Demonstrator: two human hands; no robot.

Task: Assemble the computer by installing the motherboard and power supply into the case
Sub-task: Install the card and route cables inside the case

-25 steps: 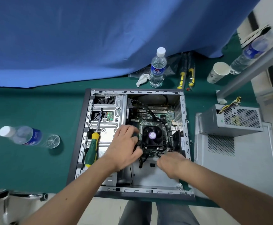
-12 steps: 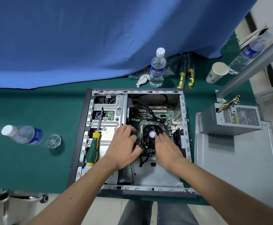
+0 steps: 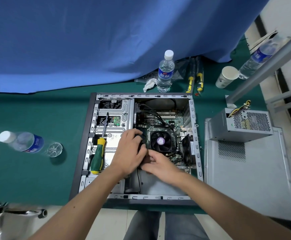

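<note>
Head view: both hands meet over the case (image 3: 195,139); left hand (image 3: 130,153) and right hand (image 3: 160,164) curl round what may be black cables beside the motherboard (image 3: 174,122) fan. Farther right, the power supply (image 3: 240,126) sits outside, on a grey panel (image 3: 262,179).

The curled fingers of the left hand (image 3: 130,153) and right hand (image 3: 160,164) covered the near-left edge of the green motherboard (image 3: 173,122); whatever they gripped could not be told. Dark cables (image 3: 156,115) hid part of the board. The clear plastic bottle lying at left (image 3: 22,142) was blurred. The chrome chair frame (image 3: 18,213) was cut off by the lower-left edge.
</note>
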